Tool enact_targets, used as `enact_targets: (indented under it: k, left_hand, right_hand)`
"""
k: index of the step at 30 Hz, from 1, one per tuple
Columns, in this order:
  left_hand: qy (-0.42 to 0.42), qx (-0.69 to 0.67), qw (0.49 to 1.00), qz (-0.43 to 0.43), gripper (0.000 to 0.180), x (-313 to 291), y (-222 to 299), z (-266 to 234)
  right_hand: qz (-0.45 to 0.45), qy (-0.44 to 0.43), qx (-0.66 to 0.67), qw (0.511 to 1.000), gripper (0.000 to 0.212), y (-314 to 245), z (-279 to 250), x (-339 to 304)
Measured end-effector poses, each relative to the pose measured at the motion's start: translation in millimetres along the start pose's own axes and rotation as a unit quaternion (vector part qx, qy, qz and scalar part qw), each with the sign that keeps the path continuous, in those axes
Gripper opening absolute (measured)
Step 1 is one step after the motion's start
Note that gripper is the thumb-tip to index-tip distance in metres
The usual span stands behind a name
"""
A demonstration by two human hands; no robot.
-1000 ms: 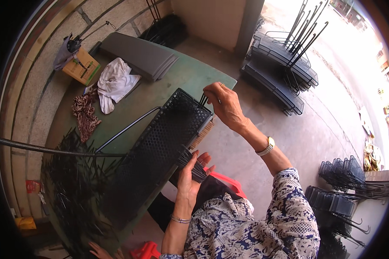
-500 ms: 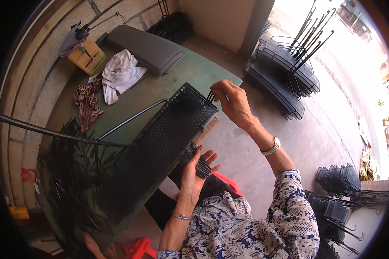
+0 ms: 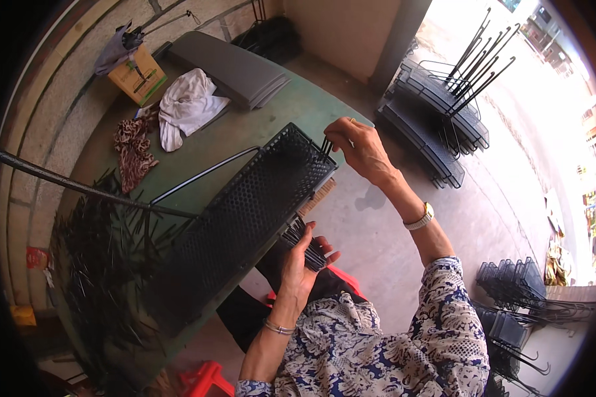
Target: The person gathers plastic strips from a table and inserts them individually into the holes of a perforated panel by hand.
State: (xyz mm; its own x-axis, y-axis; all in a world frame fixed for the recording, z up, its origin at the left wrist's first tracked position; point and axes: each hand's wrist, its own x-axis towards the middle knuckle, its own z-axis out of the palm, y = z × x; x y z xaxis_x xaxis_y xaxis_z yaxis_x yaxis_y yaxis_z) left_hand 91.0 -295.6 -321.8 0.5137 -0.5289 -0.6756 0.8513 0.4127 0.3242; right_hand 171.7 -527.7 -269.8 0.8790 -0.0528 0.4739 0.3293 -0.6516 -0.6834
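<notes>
A long black mesh basket point(image 3: 248, 188) lies slantwise on the green table point(image 3: 245, 129), with metal rods on its left side. At its far right corner my right hand point(image 3: 359, 151) is closed, its fingertips pinching a few thin black strips point(image 3: 327, 147) against the rim. My left hand point(image 3: 298, 266), palm up beside the basket's near long side, holds a bundle of thin black strips point(image 3: 304, 243) under the thumb. The fingers of that hand curl loosely around the bundle. A heap of similar strips point(image 3: 89, 264) covers the table's left end.
Grey folded sheets point(image 3: 228, 66), a white cloth point(image 3: 189, 106), a patterned cloth point(image 3: 136, 149) and a yellow box point(image 3: 138, 76) lie at the far left. Black mesh racks point(image 3: 430, 119) are stacked on the floor, with more baskets point(image 3: 510, 281) at right. A red stool point(image 3: 208, 380) stands below.
The view has shifted slightly. My right hand stays at the basket's corner with its strips, and my left hand keeps the bundle, its fingers slightly more curled.
</notes>
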Motion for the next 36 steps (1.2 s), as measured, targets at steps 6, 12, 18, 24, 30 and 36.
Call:
enact_targets:
  k: [6, 12, 18, 24, 30, 36]
  left_hand:
    - [-0.037, 0.016, 0.999, 0.012, 0.029, 4, -4, -5]
    - [-0.028, 0.036, 0.999, 0.029, 0.031, 1, -3, 2]
    - [-0.025, 0.035, 0.999, 0.031, 0.031, 2, -3, 1]
    - [-0.034, 0.039, 0.998, 0.031, 0.03, -1, -4, 2]
    - [-0.049, 0.035, 0.998, 0.022, 0.028, -2, -4, 2]
    - [-0.059, 0.03, 0.998, 0.016, 0.029, 0, -5, -3]
  right_hand:
    - [0.0, -0.013, -0.002, 1.0, 0.005, 2, 1, 5]
    - [-0.004, -0.024, -0.009, 1.0, 0.005, 6, -3, 11]
    - [0.016, -0.047, 0.017, 0.999, 0.005, 1, -6, 12]
    - [-0.006, -0.05, 0.018, 0.999, 0.005, 4, -7, 16]
    - [0.002, -0.06, 0.041, 0.997, 0.004, 7, -5, 20]
    - [0.02, -0.069, 0.027, 0.997, 0.005, 8, -7, 21]
